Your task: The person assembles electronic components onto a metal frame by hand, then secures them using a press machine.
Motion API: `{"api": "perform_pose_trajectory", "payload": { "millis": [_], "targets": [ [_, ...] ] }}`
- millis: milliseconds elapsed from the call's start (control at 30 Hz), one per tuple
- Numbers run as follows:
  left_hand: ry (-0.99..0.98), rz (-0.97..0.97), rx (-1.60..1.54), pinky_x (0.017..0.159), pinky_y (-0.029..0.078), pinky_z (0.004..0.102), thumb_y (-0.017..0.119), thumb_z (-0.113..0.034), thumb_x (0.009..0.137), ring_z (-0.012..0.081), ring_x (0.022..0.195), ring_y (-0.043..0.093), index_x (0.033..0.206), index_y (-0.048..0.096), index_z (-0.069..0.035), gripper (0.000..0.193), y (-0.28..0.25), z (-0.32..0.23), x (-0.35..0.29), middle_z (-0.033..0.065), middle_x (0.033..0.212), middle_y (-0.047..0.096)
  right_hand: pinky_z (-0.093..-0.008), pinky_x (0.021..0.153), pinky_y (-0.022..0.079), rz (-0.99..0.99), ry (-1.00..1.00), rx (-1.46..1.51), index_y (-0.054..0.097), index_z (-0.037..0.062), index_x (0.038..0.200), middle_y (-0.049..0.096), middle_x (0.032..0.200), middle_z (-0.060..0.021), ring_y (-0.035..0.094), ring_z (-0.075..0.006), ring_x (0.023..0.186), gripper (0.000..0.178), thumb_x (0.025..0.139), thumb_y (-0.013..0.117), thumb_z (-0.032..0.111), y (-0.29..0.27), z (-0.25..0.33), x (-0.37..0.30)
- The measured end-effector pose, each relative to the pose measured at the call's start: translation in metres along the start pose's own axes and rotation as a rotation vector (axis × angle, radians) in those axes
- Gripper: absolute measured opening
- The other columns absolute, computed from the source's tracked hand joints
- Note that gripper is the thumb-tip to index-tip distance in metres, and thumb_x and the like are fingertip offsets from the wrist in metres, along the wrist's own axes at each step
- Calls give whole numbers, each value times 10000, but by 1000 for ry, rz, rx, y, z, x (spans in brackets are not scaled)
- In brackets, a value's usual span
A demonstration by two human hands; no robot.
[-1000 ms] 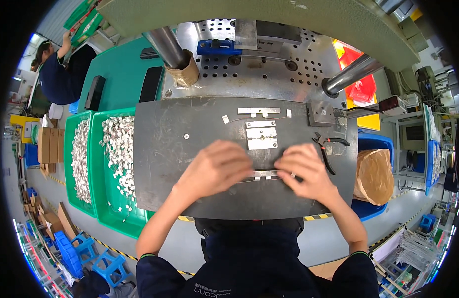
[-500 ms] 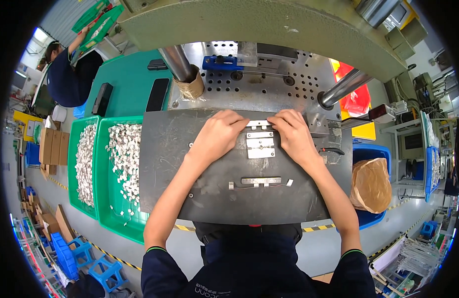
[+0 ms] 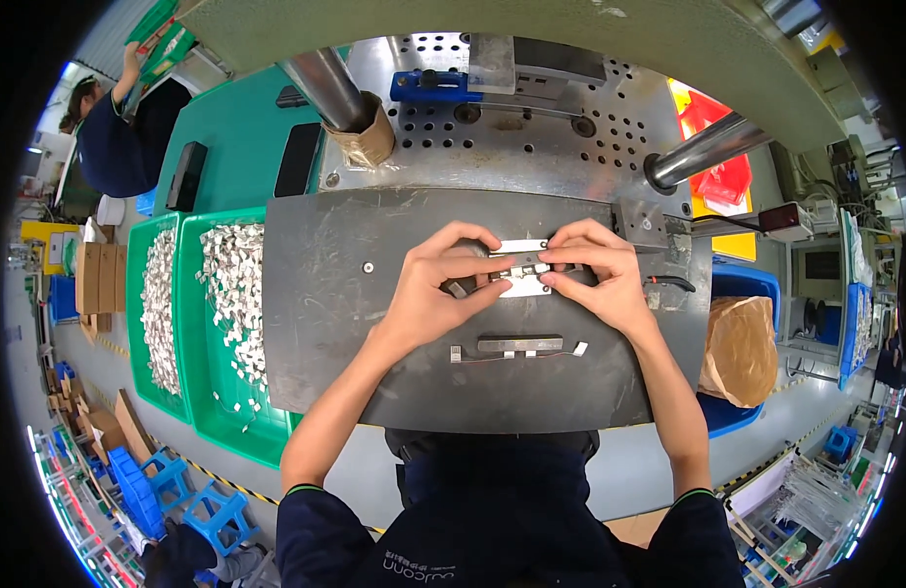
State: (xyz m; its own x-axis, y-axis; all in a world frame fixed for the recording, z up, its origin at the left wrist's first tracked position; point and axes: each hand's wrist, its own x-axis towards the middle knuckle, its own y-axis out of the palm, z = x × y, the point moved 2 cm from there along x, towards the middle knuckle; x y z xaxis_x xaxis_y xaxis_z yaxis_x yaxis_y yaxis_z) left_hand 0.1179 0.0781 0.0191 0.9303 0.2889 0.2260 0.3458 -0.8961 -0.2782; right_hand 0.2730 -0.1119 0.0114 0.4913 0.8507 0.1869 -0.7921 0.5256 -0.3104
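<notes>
A small silver metal block fixture (image 3: 521, 246) sits on the dark work plate under both hands. Over it, my left hand (image 3: 438, 284) pinches the left side of a narrow metal bar (image 3: 519, 269) between thumb and fingers. My right hand (image 3: 605, 272) has its thumb and fingers closed on the bar's right side. Fingers hide much of the bar and the fixture's edges. Nearer to me lies another metal bar (image 3: 519, 344), with a thin wire along it and small white connectors (image 3: 580, 349) at the wire's ends.
Green trays (image 3: 232, 392) at the left hold many small white connectors. Beyond the dark plate (image 3: 325, 323) stands a press with steel posts (image 3: 703, 154) and a perforated metal bed. Black-handled pliers (image 3: 670, 283) lie at the right, near a blue bin with brown paper (image 3: 742, 353). A co-worker (image 3: 120, 147) is at far left.
Both hands have come nearer to me from the fixture's far edge to over its middle, bringing the narrow bar. My fingers now cover part of the fixture. The view has shifted slightly.
</notes>
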Motion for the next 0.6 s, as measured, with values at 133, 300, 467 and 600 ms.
{"api": "perform_pose_trajectory", "payload": {
  "millis": [133,300,467,600],
  "targets": [
    [55,8,134,702,523,278,857,-20,804,105,700,642,1080,838,-84,283,-8,-1,1,44,1125,706,-315,889,483,-27,-97,-143,849,99,1047,703,1069,-37,678,-120,834,248,808,853,34,-3,5,2],
    [212,-2,290,901,476,345,845,-34,787,142,702,628,1053,832,-98,274,-8,3,-1,41,1151,709,-314,961,373,-14,-156,-304,857,131,1023,685,1074,-20,631,-103,777,214,815,846,80,0,3,0],
    [-105,15,-22,808,499,309,782,28,814,130,679,607,1100,802,-82,307,0,4,2,61,1186,700,-303,919,402,-23,15,-131,814,130,1094,645,1120,-17,601,-104,737,280,828,799,44,2,6,2],
    [-131,53,86,794,496,310,723,46,838,141,726,624,1116,766,-74,306,3,-4,5,58,1201,685,-294,832,483,22,64,-248,766,70,1171,631,1173,-55,606,-169,984,338,841,738,3,4,16,2]
  ]
}}
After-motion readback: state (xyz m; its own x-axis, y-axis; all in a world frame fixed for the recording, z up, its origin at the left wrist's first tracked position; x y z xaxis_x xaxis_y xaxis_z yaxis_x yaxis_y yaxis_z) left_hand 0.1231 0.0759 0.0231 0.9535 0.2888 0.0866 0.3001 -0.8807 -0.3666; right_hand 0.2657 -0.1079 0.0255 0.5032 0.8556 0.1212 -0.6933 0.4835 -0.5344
